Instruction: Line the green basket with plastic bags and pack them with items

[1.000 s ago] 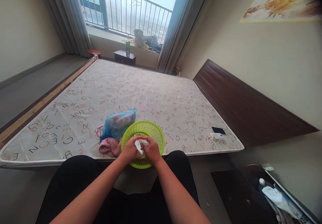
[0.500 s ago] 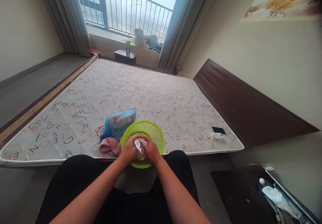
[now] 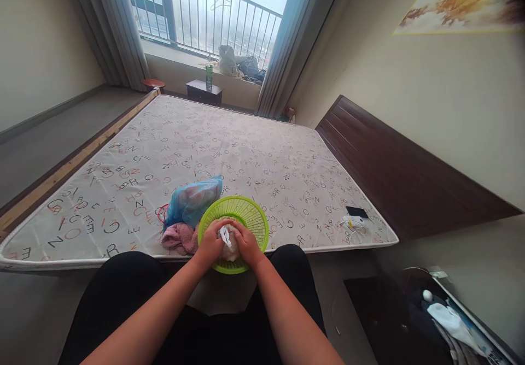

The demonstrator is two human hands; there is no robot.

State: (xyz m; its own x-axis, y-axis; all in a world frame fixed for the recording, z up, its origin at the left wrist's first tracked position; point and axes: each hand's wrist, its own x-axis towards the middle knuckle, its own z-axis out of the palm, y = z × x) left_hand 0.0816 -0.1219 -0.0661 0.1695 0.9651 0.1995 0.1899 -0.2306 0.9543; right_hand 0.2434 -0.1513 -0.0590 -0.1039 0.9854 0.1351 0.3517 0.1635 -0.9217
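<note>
A green plastic basket [image 3: 261, 217] stands at the mattress's near edge, between my knees. Over it, my left hand [image 3: 211, 240] and my right hand [image 3: 247, 245] are cupped around a white plastic bag [image 3: 229, 246], whose bunched top shows between them. The fingers of both hands curl about the bag from its two sides. What the bag contains is too unclear to name. Left of the basket lie a filled blue plastic bag [image 3: 191, 202] and a crumpled pink cloth [image 3: 179, 238].
The letter-printed mattress [image 3: 246, 152] stretches out in front of me. On its right corner are a dark phone [image 3: 356, 212] and a white cable item [image 3: 353, 223]. A dark nightstand [image 3: 381, 310] is at lower right. Beyond the bed, a small table [image 3: 204, 93] holds a green glass [image 3: 209, 77].
The fingers of my right hand have shifted slightly on the white plastic bag, and more of the bag shows between my hands. The basket and the other things have not moved.
</note>
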